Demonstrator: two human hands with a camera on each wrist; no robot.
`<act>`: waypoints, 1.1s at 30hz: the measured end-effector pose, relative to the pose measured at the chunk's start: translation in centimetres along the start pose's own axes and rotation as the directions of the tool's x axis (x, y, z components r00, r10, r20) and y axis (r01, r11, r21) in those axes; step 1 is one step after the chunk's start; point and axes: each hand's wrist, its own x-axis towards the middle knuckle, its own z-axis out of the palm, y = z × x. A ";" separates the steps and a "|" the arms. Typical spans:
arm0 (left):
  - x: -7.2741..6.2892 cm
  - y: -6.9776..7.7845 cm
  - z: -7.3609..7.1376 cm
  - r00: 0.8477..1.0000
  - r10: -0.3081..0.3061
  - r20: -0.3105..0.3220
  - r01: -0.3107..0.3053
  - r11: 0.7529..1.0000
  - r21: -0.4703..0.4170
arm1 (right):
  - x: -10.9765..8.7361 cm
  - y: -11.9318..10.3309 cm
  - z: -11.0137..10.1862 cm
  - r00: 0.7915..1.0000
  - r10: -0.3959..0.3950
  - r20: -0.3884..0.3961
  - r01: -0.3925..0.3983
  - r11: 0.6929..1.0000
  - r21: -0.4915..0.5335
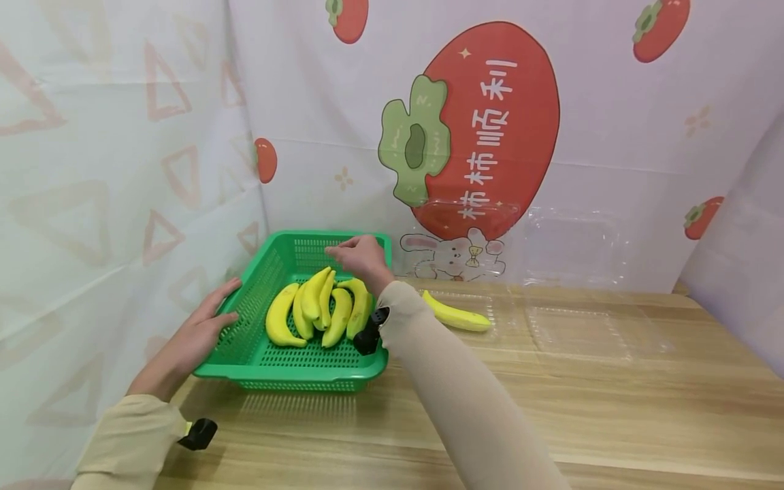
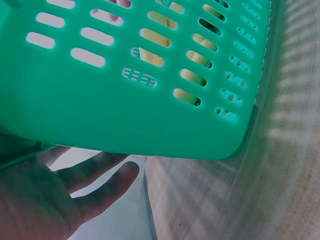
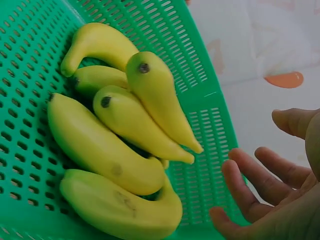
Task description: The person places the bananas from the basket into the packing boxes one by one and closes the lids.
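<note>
A green plastic basket (image 1: 294, 371) holds several yellow bananas (image 1: 282, 316), bunched toward its middle and right side. My left hand (image 1: 199, 337) grips the basket's left rim, its thumb over the inner side. In the left wrist view, that hand's fingers (image 2: 107, 187) extend outside the basket wall. My right hand (image 1: 363, 258) hovers over the basket's back right part with nothing in it. Its fingers (image 3: 245, 192) are loosely bent and apart from the bananas in the right wrist view. A single banana (image 1: 459, 317) lies in a clear plastic box (image 1: 499, 306) right of the basket.
A second clear plastic box (image 1: 578, 330) stands farther right, its lid (image 1: 576, 245) raised against the back curtain (image 1: 612, 136). Another curtain (image 1: 122, 204) runs close along the left. Everything stands on a wood-grain table (image 1: 674, 415).
</note>
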 end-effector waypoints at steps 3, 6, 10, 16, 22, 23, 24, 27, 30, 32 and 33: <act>0.0 0.1 0.0 1.000 0.002 -0.001 -0.002 1.000 -0.004 | -0.2 0.6 0.4 1.000 -0.006 0.002 0.006 0.999 -0.036; 0.0 0.0 0.0 1.000 0.000 -0.001 0.000 1.000 -0.007 | -0.3 1.1 0.6 1.000 -0.020 0.006 0.020 0.998 -0.064; 0.0 -0.1 0.0 1.000 -0.010 -0.002 0.010 1.000 0.003 | -0.4 1.6 0.6 0.999 -0.037 0.033 0.039 0.997 -0.060; 0.1 -0.1 -0.1 1.000 -0.010 -0.001 0.010 1.000 0.001 | -0.2 2.0 0.6 0.991 -0.032 0.129 0.037 0.999 -0.039; 0.1 0.0 -0.2 1.000 -0.008 0.003 0.008 1.000 -0.003 | -0.1 2.1 0.7 0.968 -0.049 0.245 0.072 0.994 -0.087; 0.1 0.0 -0.2 1.000 -0.006 0.004 0.006 1.000 -0.003 | -0.1 2.1 0.7 0.964 -0.053 0.261 0.083 0.991 -0.105; 0.1 0.0 -0.2 1.000 -0.004 0.003 0.004 1.000 -0.003 | -0.1 2.1 0.8 0.960 -0.055 0.276 0.091 0.988 -0.121; 0.1 0.0 -0.2 1.000 -0.004 0.004 0.004 1.000 -0.001 | -0.1 2.0 0.9 0.948 -0.052 0.315 0.110 0.980 -0.168; 0.1 0.0 -0.2 1.000 -0.004 0.004 0.004 1.000 0.003 | -0.1 2.0 1.0 0.939 -0.040 0.342 0.111 0.975 -0.192; 0.1 0.1 -0.1 1.000 -0.003 0.004 0.003 1.000 0.005 | -0.2 1.9 1.0 0.934 -0.031 0.356 0.108 0.974 -0.198; 0.1 0.1 -0.1 1.000 -0.001 0.003 0.001 1.000 0.005 | -0.2 1.8 1.0 0.931 -0.032 0.363 0.113 0.973 -0.203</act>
